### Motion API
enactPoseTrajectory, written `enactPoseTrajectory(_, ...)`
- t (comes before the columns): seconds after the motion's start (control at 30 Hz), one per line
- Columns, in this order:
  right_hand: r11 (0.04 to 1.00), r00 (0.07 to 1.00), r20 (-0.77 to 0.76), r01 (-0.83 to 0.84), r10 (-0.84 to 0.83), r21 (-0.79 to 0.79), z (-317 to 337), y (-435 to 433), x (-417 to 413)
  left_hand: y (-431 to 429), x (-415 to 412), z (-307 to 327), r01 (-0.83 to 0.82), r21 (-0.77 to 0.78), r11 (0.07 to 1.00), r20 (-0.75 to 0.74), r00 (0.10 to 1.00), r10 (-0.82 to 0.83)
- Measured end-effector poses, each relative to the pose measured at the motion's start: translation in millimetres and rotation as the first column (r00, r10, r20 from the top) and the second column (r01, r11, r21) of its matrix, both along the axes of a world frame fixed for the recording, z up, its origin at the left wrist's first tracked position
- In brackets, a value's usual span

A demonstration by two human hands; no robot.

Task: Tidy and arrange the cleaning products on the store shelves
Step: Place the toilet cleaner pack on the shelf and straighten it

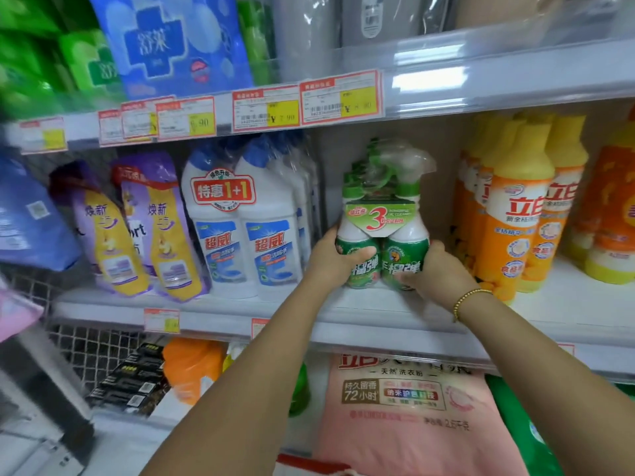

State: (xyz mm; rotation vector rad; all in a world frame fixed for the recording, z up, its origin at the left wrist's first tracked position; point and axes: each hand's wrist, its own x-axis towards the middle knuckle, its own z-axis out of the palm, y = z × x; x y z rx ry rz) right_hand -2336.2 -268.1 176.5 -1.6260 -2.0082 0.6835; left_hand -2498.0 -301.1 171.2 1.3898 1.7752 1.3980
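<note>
A shrink-wrapped twin pack of green spray bottles (385,214) stands upright on the middle shelf (343,324), roughly at its centre. My left hand (331,257) grips the pack's left bottle low down, thumb across the front label. Around the right bottle's lower side curls my right hand (436,269), which has a gold bead bracelet on the wrist. Both hands hold the pack from the front. More green bottles sit behind it, mostly hidden.
White twin-pack toilet cleaner bottles (240,228) stand just left of the pack, purple and yellow refill pouches (154,228) further left. Orange and yellow dish soap bottles (515,214) crowd the right. A pink detergent bag (405,407) lies on the shelf below. Price tags (340,97) line the upper shelf edge.
</note>
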Motion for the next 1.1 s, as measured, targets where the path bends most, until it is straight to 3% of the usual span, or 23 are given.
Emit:
enactPoseTrajectory(0.1,1.0,0.992,0.12,0.026,-0.027,0.011,16.3,-13.5,1.9,-21.1,0.3,9.5,-0.085,0.0,0.996,-0.081,0.993,0.084)
enactPoseTrajectory(0.2,0.966,0.998,-0.034,0.066,-0.059,0.249,34.4,-39.4,-9.8,-62.0,-25.1,20.9,-0.215,0.227,0.95,-0.086,0.967,0.239)
enactPoseTrajectory(0.3,0.874,0.966,-0.196,-0.055,0.169,0.483,51.3,-60.9,-48.0,-105.9,-66.0,29.6,-0.345,0.434,0.832,-0.111,0.896,0.43)
enactPoseTrajectory(0.37,0.879,0.912,-0.265,-0.172,0.313,0.444,55.8,-65.6,-83.8,-118.4,-99.4,29.5,-0.429,0.389,0.815,-0.156,0.841,0.517)
enactPoseTrajectory(0.5,0.947,0.806,-0.497,-0.263,0.322,0.186,52.0,-67.5,-138.1,-110.1,-150.5,20.1,-0.418,0.148,0.896,-0.257,0.859,0.443)
enactPoseTrajectory(0.67,0.975,0.804,-0.553,-0.202,0.217,0.09,38.2,-53.0,-159.8,-86.7,-177.0,2.9,-0.374,0.211,0.903,-0.129,0.905,0.405)
enactPoseTrajectory(0.8,0.956,0.705,-0.668,-0.293,0.239,0.034,34.5,-52.9,-154.1,-91.2,-168.6,3.1,-0.301,0.243,0.922,-0.061,0.944,0.324)
enactPoseTrajectory(0.93,0.927,0.672,-0.661,-0.36,0.333,0.101,31.9,-66.6,-146.7,-95.6,-163.1,2.0,-0.308,0.27,0.912,-0.049,0.942,0.333)
enactPoseTrajectory(1.1,0.875,0.704,-0.52,-0.37,0.484,0.313,15.4,-86.6,-131.1,-118.5,-163.2,-7.5,-0.265,0.361,0.894,0.012,0.96,0.279)
